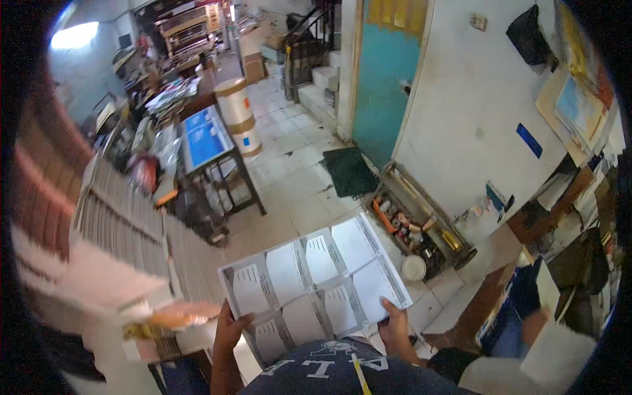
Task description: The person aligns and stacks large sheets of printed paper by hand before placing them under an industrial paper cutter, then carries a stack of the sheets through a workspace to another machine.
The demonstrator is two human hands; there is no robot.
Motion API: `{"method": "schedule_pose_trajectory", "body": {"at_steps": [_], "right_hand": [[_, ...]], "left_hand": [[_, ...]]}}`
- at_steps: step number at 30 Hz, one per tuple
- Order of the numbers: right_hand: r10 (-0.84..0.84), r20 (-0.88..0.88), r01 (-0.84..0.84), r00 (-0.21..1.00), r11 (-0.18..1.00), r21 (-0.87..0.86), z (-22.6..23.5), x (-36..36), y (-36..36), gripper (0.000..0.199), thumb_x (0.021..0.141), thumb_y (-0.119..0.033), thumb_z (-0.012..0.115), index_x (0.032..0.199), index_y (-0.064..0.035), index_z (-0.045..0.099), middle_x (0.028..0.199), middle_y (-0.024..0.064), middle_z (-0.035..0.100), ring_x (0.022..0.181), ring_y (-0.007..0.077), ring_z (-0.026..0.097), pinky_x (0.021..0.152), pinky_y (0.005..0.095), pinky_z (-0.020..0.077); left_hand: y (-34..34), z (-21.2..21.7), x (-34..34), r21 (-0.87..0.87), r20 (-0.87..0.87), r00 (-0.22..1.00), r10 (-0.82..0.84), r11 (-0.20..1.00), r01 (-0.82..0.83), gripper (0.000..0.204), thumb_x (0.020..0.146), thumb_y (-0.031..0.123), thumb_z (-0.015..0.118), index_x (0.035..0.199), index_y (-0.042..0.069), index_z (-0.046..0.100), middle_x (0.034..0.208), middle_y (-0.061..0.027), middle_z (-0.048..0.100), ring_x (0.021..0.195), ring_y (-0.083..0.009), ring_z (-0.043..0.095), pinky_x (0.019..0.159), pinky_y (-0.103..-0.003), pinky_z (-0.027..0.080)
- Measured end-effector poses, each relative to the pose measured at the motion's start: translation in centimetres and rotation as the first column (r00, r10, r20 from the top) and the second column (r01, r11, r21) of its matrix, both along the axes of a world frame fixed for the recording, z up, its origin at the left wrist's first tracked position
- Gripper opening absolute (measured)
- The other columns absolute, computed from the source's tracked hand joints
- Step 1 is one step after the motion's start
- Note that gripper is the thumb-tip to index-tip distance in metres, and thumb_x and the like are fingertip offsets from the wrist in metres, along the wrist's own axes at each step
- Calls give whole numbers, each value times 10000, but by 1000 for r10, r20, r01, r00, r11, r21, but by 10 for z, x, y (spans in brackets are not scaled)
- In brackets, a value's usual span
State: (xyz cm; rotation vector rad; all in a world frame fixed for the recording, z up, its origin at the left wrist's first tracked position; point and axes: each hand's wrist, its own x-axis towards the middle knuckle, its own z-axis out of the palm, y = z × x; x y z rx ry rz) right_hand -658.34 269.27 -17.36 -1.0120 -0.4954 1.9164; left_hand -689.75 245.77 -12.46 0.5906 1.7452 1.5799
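A wide printed sheet (288,273), grey and white with repeated panels, is held flat in front of my body; whether it is one sheet or a stack I cannot tell. My left hand (230,327) is closed on its left edge near the lower corner, thumb on top. My right hand (396,326) grips the opposite edge, its thumb resting on the printed face. The fingers of both hands are mostly hidden beneath the paper. My dark shirt (316,372) covers part of the sheet's near edge.
Tall paper stacks (125,210) stand at left. Beyond are a dark-framed table (209,158) with a blue top and a large wrapped roll (235,108). A wooden crate (454,230) of cans, a round tin (413,267) and a dark mat (351,172) lie near the teal door (388,85).
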Motion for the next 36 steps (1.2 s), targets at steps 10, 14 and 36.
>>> {"method": "schedule_pose_trajectory", "body": {"at_steps": [10,14,36], "right_hand": [[-63,-48,60,997,996,-62,-18,-234,273,490,833,9,631,1307,-8,508,1205,138,608,1113,279,601,973,417,487],[63,-82,-65,995,998,-16,-16,-347,435,505,833,20,624,1319,-13,491,1211,140,603,1119,290,595,984,429,484],[299,-34,-297,954,953,58,-56,-1058,1080,647,771,-58,634,1390,-42,447,1311,131,551,1227,321,509,1066,489,397]], "left_hand": [[318,-11,-250,-136,160,983,-86,985,109,778,800,179,783,1426,21,350,1265,-127,568,1158,-258,556,982,-401,455],[431,-39,-344,-39,128,991,-41,998,47,765,806,141,767,1434,19,346,1280,-121,561,1192,-239,533,985,-373,456],[1010,-49,-986,-81,183,953,243,970,-231,766,789,-14,711,1455,58,340,1318,-82,543,1193,-181,523,1016,-344,425]]}}
